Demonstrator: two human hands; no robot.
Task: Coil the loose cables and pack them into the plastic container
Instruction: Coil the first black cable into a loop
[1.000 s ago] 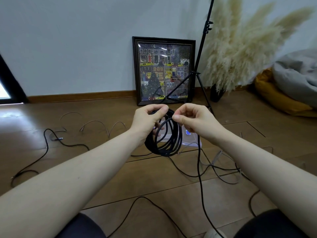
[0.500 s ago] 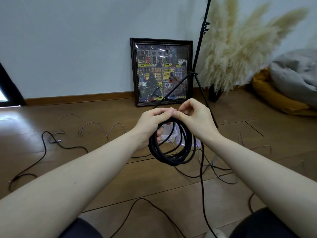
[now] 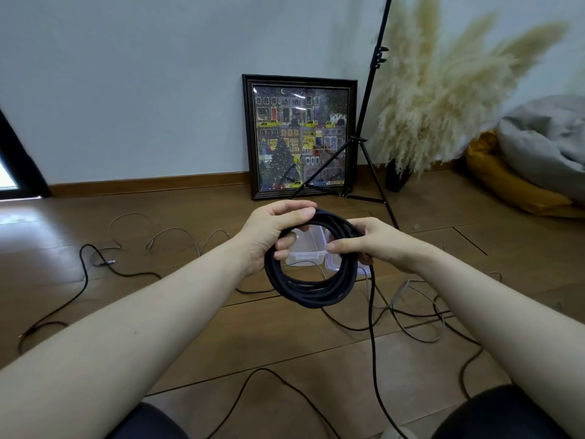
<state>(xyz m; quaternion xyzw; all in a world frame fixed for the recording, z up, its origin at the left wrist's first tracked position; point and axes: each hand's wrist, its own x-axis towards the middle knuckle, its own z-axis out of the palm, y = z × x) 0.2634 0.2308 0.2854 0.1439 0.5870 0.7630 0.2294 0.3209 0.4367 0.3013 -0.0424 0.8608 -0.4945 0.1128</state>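
Observation:
A black cable coil (image 3: 311, 291) of several loops hangs in the air in front of me. My left hand (image 3: 274, 231) grips its upper left part, fingers curled through the ring. My right hand (image 3: 370, 243) holds the coil's right side, thumb in front and fingers behind. From there the cable's loose tail (image 3: 373, 337) drops to the floor by my right knee. Behind the coil a clear plastic container (image 3: 308, 248) stands on the floor, partly hidden. Its lid (image 3: 332, 263) lies beside it on the right.
Loose cables lie over the wooden floor: a black cable (image 3: 84, 280) at left, grey cables (image 3: 177, 232) behind it, a tangle of grey and black cables (image 3: 418, 315) at right. A framed picture (image 3: 300, 137), tripod (image 3: 364, 147), pampas grass (image 3: 443, 99) and cushions (image 3: 531, 160) line the wall.
My right hand slid from the top of the coil down its right side, away from my left hand. The coil now hangs wider and rounder. The view shifted slightly.

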